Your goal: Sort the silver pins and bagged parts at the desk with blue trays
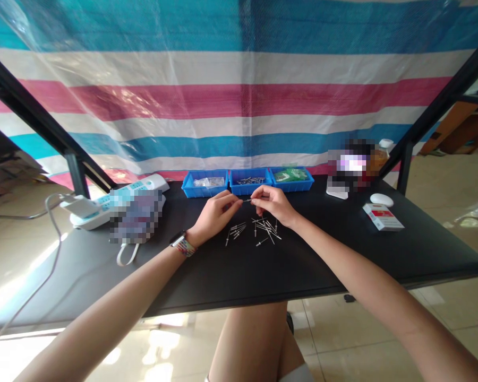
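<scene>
A thin silver pop rivet [247, 200] spans the gap between my two hands above the black table. My left hand [215, 213] pinches one end between thumb and fingertips. At the other end, my right hand [274, 205] has its thumb and forefinger closed on the rivet. Below the hands lie two groups of loose rivets: a smaller, roughly aligned pile [237, 229] on the left and a larger, crisscrossed pile [267, 229] on the right. Just behind the hands, a blue bin [250, 188] holds more metal rivets.
A blue bin [204, 192] with clear plastic packets and another blue bin [292, 186] with green packets flank the middle one. On the left lies a white power strip [158, 182] with a cable. A small box [383, 217] and white oval object [381, 200] sit right.
</scene>
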